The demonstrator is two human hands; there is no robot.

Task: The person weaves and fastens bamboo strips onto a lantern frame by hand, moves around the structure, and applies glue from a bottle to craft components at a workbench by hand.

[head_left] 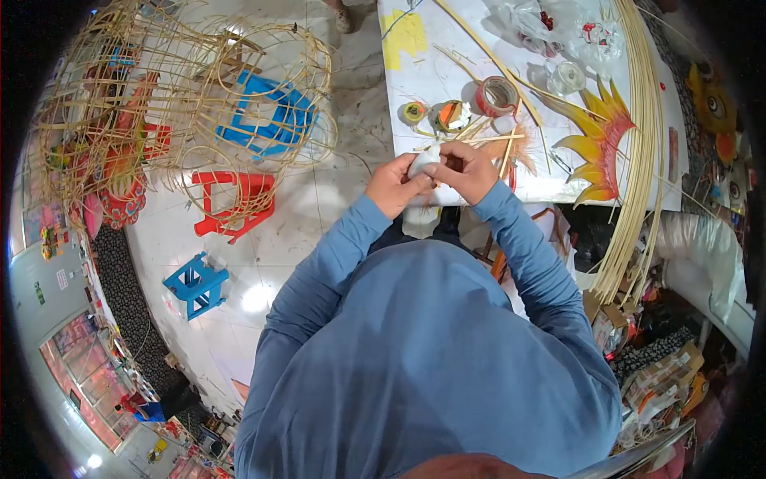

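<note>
Close together at the near edge of the white table, both my hands grip a small, rounded white object (424, 160) whose kind I cannot make out. My left hand (394, 185) is closed around its left side. My right hand (471, 171) pinches it from the right, thumb and fingers pressed together. Just beyond my fingers lie thin bamboo strips (487, 138). A round container with orange and white bits (452, 116), a small round tin (413, 112) and a roll of tape (496, 96) stand a little farther back.
A yellow and red petal-shaped piece (604, 144) lies right, beside a long bundle of bamboo strips (636, 160). Clear plastic bags (558, 32) sit at the back. Left on the floor are a large woven bamboo frame (215, 80), a red stool (233, 203) and a blue stool (196, 285).
</note>
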